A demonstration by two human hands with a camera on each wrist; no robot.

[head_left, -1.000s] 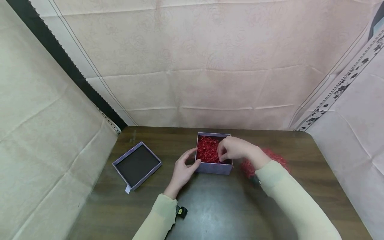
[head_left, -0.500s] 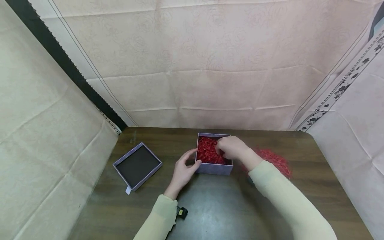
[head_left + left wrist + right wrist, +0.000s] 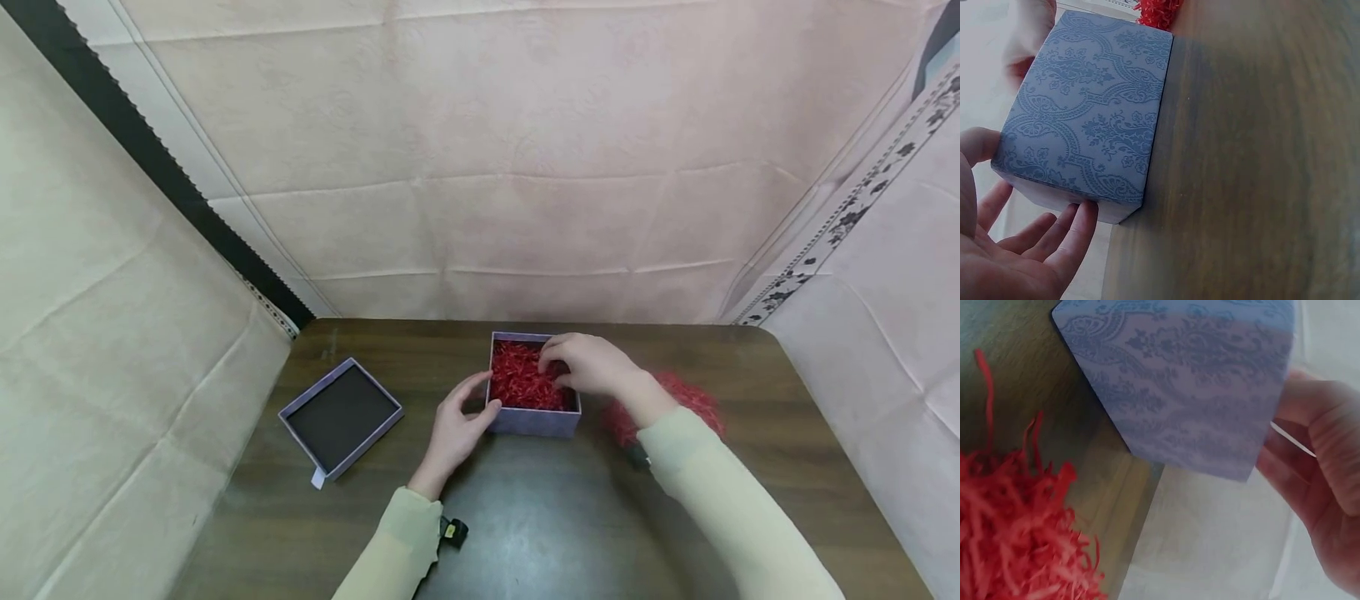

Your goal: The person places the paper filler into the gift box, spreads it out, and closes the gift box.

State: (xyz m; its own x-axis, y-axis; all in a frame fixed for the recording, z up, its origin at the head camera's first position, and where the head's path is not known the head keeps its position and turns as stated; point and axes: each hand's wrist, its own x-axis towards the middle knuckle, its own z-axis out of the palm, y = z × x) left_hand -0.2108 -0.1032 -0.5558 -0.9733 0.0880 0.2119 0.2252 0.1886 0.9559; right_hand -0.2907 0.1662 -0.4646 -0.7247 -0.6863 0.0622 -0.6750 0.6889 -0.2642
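Note:
A lavender box [image 3: 534, 422] with a blue damask pattern stands at the table's far side, filled with red shredded paper [image 3: 517, 379]. My left hand [image 3: 459, 421] rests its fingertips on the box's left side, with the thumb at the near left corner. In the left wrist view the fingers [image 3: 1072, 240] look extended against the box's end. My right hand [image 3: 592, 364] is over the right part of the box, fingers bent down toward the paper, thumb apart from them. The rim hides its fingertips in the right wrist view, and I see nothing held.
The box lid [image 3: 341, 419], dark inside with a small white tab, lies upturned on the left of the brown table [image 3: 517, 517]. More red shredded paper [image 3: 693, 404] is heaped right of the box, partly behind the right forearm. Cloth [image 3: 480, 167] hangs behind the table.
My right hand has lifted slightly and its fingers have spread from a closer curl in the paper. The left hand stays at the box, and the lid has not moved.

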